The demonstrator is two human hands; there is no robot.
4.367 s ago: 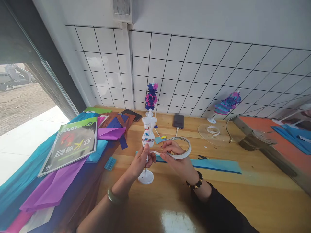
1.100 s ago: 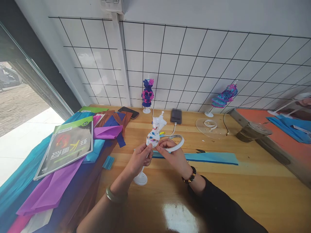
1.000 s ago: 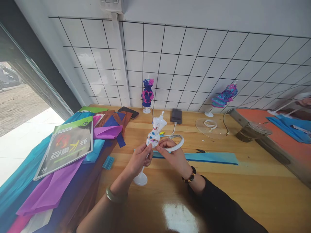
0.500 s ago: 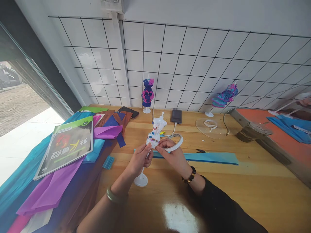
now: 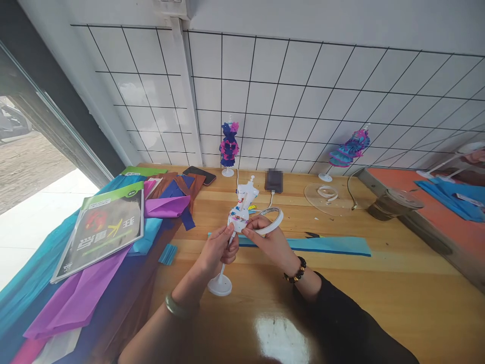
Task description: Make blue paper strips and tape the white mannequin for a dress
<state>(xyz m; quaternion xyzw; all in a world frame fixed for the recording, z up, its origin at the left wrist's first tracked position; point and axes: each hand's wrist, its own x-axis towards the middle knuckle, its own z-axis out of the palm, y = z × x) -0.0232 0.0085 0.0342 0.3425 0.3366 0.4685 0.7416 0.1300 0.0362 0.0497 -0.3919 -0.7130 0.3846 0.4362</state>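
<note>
While left hand (image 5: 219, 247) grips mannequin (image 5: 241, 208) | tape roll (image 5: 270, 220) in right hand (image 5: 268, 241)

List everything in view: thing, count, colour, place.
mini mannequin: 1, white with colour smudges, tilted, held at its stem
tape roll: 1, white, in right hand
dressed mannequins: 2, blue-pink, by the tiled wall
paper strip: 1, light blue, on table right of hands
paper sheets: many, purple, teal, brown, blue, left side
book: 1, green-grey, on the sheets
phones: 2, dark, near the wall
clear disc: 1, holding a white ring
table: 1, wooden
left hand: 1, grips the mannequin stem
right hand: 1, holds the tape roll
</note>
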